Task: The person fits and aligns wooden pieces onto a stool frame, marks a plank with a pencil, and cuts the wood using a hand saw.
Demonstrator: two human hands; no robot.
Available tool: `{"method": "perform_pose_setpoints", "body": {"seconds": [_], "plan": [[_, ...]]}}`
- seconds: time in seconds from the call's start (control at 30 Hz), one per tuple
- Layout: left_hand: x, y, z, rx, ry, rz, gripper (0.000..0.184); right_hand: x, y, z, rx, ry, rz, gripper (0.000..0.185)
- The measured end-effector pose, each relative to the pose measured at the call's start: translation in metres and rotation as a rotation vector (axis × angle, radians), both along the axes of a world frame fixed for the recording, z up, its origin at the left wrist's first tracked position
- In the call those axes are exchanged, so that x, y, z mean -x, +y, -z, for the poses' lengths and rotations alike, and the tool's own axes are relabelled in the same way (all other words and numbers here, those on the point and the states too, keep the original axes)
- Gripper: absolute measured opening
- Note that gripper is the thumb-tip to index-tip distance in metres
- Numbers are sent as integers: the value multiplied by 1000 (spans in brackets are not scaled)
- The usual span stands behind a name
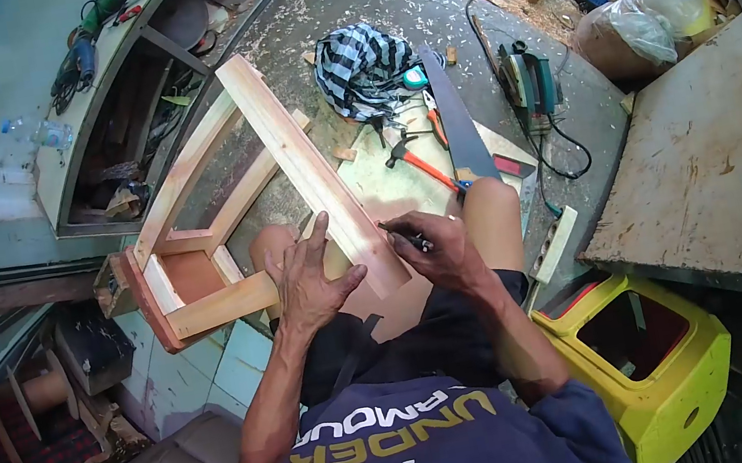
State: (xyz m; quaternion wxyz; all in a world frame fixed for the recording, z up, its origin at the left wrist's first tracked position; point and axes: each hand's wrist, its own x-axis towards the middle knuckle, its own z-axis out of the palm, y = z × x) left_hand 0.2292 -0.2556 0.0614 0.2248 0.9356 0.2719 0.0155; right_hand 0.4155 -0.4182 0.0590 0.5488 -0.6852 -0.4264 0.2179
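A long pale wooden board slants from the upper left down to my lap. My left hand rests at its left edge with the fingers spread. At the board's right edge, my right hand is closed around a small dark pen-like tool. Left of the board lies a wooden stool frame with a reddish-brown seat. A hammer with an orange handle, pliers and a handsaw lie beyond my right hand.
A checkered cloth and a teal tape measure lie farther ahead. A corded power tool stands right of the saw, near a power strip. The yellow stool is at lower right, below a worn board.
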Motion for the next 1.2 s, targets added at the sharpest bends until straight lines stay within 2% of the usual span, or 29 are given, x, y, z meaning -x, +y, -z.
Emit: {"method": "perform_pose_setpoints", "body": {"seconds": [0.13,0.2,0.27,0.33,0.47,0.53,0.57,0.6,0.67,0.7,0.73,0.8,0.93,1.0,1.13,1.17,1.2], "plan": [[-1,0,7,-26,-40,-8,103,-15,-11,-14,140,35,-93,21],[0,0,8,-31,-36,-6,103,-27,-24,-36,419,-81,-341,21],[-1,2,7,-41,-40,-7,103,-24,-26,-34,377,-101,-296,19],[-1,0,6,14,-40,-14,103,-17,-16,-33,203,53,-80,18],[-2,2,3,36,-12,-21,103,-14,1,-12,39,-27,-47,18],[-1,1,4,19,3,-8,104,-24,-15,-36,359,2,-265,19],[1,-1,4,19,3,-8,104,-31,-25,-44,485,-73,-411,19],[0,0,4,26,-18,-9,104,-32,-33,-42,481,-80,-400,19],[-1,2,5,23,-51,3,103,-23,-46,-36,342,56,-134,20],[-1,1,6,46,-57,-1,104,-25,-48,-41,340,36,-43,20],[0,2,5,62,-64,-12,104,-26,-45,-44,323,17,-50,20],[1,1,-2,78,-41,-33,103,-24,-37,-44,192,107,91,18],[-12,10,-27,104,4,-24,91,-23,-6,-50,41,56,66,23],[-24,21,-35,46,-36,-49,86,-32,19,-32,14,-24,64,26],[-52,26,-49,-8,-47,-97,93,-56,100,-28,25,143,107,28],[-58,28,-54,31,45,-63,101,-64,122,-29,14,173,85,27],[-63,29,-55,22,47,-63,101,-75,150,-8,-47,61,95,28]]}}
